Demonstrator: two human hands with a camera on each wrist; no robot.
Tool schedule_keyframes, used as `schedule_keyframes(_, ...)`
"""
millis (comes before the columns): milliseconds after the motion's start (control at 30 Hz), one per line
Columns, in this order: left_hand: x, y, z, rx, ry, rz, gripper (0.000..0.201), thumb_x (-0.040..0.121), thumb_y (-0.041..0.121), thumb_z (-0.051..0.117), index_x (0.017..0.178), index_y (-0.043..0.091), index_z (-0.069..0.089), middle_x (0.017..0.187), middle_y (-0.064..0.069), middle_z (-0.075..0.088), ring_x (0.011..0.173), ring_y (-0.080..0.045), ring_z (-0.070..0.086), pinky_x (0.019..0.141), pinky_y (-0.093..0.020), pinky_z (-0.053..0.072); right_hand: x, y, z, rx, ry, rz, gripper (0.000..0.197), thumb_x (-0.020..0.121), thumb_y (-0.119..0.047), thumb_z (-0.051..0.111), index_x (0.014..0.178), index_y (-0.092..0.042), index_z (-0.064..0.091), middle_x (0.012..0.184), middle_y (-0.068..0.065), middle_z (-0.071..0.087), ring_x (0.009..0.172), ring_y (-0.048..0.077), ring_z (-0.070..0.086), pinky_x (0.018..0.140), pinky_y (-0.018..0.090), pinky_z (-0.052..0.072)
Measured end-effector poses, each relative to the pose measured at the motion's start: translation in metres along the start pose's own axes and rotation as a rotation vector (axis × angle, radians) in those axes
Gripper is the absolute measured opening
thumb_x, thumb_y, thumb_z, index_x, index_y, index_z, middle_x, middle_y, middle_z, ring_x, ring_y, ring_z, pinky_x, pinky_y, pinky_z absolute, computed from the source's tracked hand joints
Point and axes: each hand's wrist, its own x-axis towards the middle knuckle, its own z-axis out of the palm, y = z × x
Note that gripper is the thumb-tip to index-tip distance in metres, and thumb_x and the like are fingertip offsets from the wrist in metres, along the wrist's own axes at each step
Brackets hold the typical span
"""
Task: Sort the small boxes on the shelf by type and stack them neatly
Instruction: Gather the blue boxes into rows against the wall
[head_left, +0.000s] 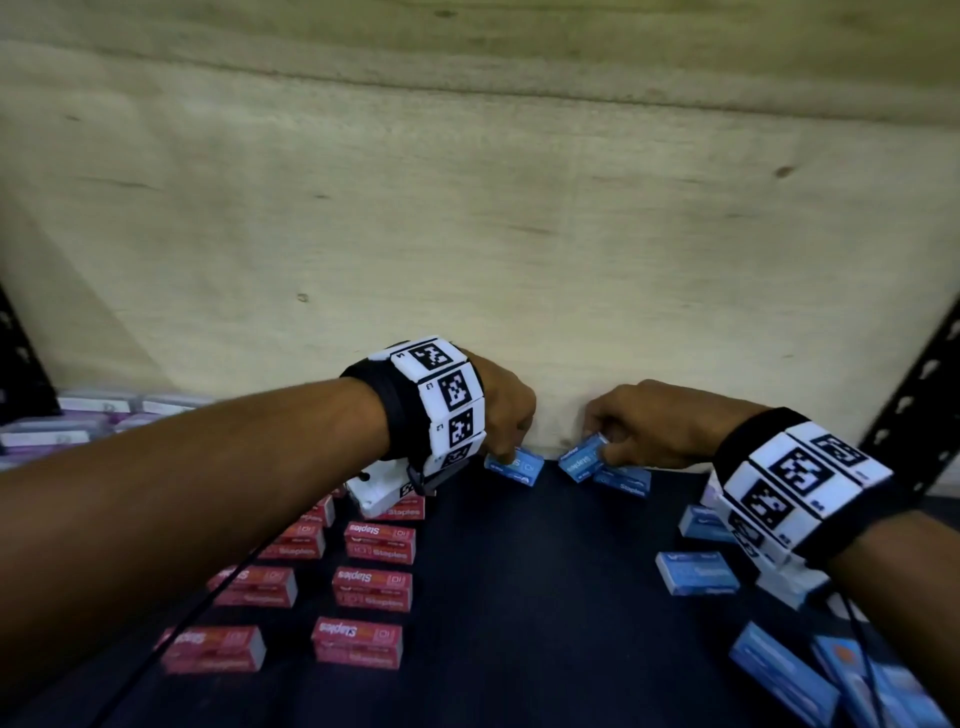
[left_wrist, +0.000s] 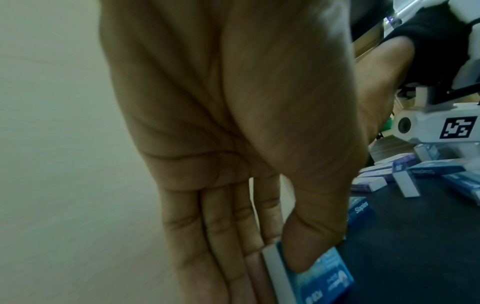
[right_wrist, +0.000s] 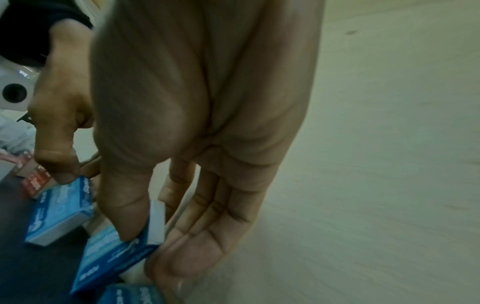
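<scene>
At the back of the dark shelf (head_left: 519, 597), my left hand (head_left: 506, 415) pinches a blue staples box (head_left: 517, 466) between thumb and fingers; the left wrist view shows the thumb on that blue staples box (left_wrist: 319, 275). My right hand (head_left: 639, 423) pinches a second blue staples box (head_left: 584, 457), tilted, just above a third blue box (head_left: 626, 480) lying flat. In the right wrist view the thumb presses the held blue box (right_wrist: 116, 253), with the left hand's box (right_wrist: 59, 211) beside it. Red staples boxes (head_left: 379, 540) lie in rows on the left.
More blue boxes (head_left: 696, 571) lie scattered at the right, some near the front edge (head_left: 784, 670). Purple-and-white boxes (head_left: 78, 421) sit at the far left. A pale wooden back wall (head_left: 467, 234) stands right behind the hands; black metal uprights (head_left: 914, 395) flank the shelf.
</scene>
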Motion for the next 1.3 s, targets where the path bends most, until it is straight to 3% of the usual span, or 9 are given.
schedule_keyframes(167,-0.006,0.004,-0.001,-0.036,0.024,0.026,0.017,0.091,0.020,0.064,0.107,0.012,0.067,0.052,0.013,0.060,0.050,0.003,0.055,0.052,-0.010,0.043,-0.007,0.008,0.000,-0.034,-0.017,0.061,0.024,0.090,-0.033,0.066,0.112,-0.024,0.061,0.093,-0.008,0.059,0.087,0.017,0.058,0.074,0.027,0.044)
schedule_keyframes(267,-0.003,0.006,-0.004,-0.003,0.031,0.034,0.028,0.087,0.031,0.068,0.108,0.012,0.070,0.084,0.004,0.067,0.078,-0.013,0.063,0.076,-0.027,0.055,-0.015,0.012,0.001,-0.067,-0.027,0.118,0.015,0.088,-0.033,0.069,0.096,-0.028,0.057,0.098,-0.004,0.059,0.090,0.020,0.059,0.076,0.028,0.044)
schedule_keyframes(333,-0.004,0.009,-0.008,0.005,0.010,0.051,0.029,0.085,0.033,0.070,0.108,0.013,0.072,0.078,0.006,0.065,0.079,-0.014,0.063,0.080,-0.031,0.056,-0.019,0.014,0.002,-0.076,-0.038,0.153,0.017,0.088,-0.034,0.069,0.094,-0.028,0.054,0.098,-0.003,0.058,0.093,0.021,0.059,0.077,0.028,0.043)
schedule_keyframes(467,0.000,0.013,-0.007,-0.023,0.067,0.080,0.031,0.084,0.030,0.074,0.109,0.013,0.071,0.087,0.009,0.066,0.082,-0.009,0.058,0.074,-0.025,0.050,-0.023,0.013,0.001,-0.067,-0.043,0.166,0.023,0.086,-0.029,0.072,0.078,-0.029,0.051,0.088,-0.004,0.056,0.083,0.020,0.056,0.067,0.027,0.042)
schedule_keyframes(600,0.002,0.018,-0.007,-0.058,0.004,0.088,0.031,0.083,0.021,0.075,0.110,0.006,0.071,0.092,0.003,0.063,0.068,-0.007,0.053,0.056,-0.017,0.046,-0.020,0.007,0.002,0.025,-0.023,0.124,0.013,0.083,-0.024,0.075,0.092,-0.025,0.065,0.088,-0.007,0.062,0.086,0.017,0.059,0.069,0.024,0.043)
schedule_keyframes(800,0.003,0.019,-0.004,-0.064,0.042,0.108,0.038,0.080,0.019,0.078,0.117,0.014,0.069,0.108,-0.001,0.067,0.094,-0.019,0.060,0.086,-0.032,0.053,-0.011,0.001,0.007,0.052,-0.019,0.070,0.013,0.087,-0.029,0.070,0.092,-0.027,0.059,0.098,-0.004,0.065,0.088,0.019,0.060,0.072,0.027,0.043)
schedule_keyframes(1033,0.005,0.017,0.001,-0.151,0.030,0.132,0.032,0.078,0.018,0.080,0.109,0.012,0.073,0.096,0.000,0.070,0.086,-0.013,0.059,0.078,-0.026,0.048,-0.006,0.003,0.010,0.091,-0.057,0.072,0.020,0.086,-0.024,0.074,0.105,-0.024,0.067,0.098,-0.006,0.067,0.092,0.015,0.063,0.081,0.027,0.047)
schedule_keyframes(1167,0.008,0.016,0.007,-0.152,0.015,0.104,0.030,0.081,0.026,0.077,0.105,0.010,0.072,0.098,-0.005,0.071,0.082,-0.015,0.058,0.076,-0.026,0.049,-0.004,0.004,0.014,0.082,-0.054,0.068,0.019,0.086,-0.024,0.073,0.105,-0.026,0.070,0.097,-0.005,0.071,0.085,0.013,0.062,0.074,0.024,0.044)
schedule_keyframes(1300,0.009,0.013,0.009,-0.126,0.037,0.063,0.027,0.086,0.020,0.073,0.109,0.005,0.069,0.082,0.001,0.061,0.065,-0.004,0.054,0.057,-0.017,0.043,-0.002,0.005,0.012,0.102,-0.068,0.094,0.015,0.087,-0.024,0.073,0.101,-0.026,0.068,0.093,-0.007,0.069,0.078,0.011,0.061,0.075,0.026,0.047)
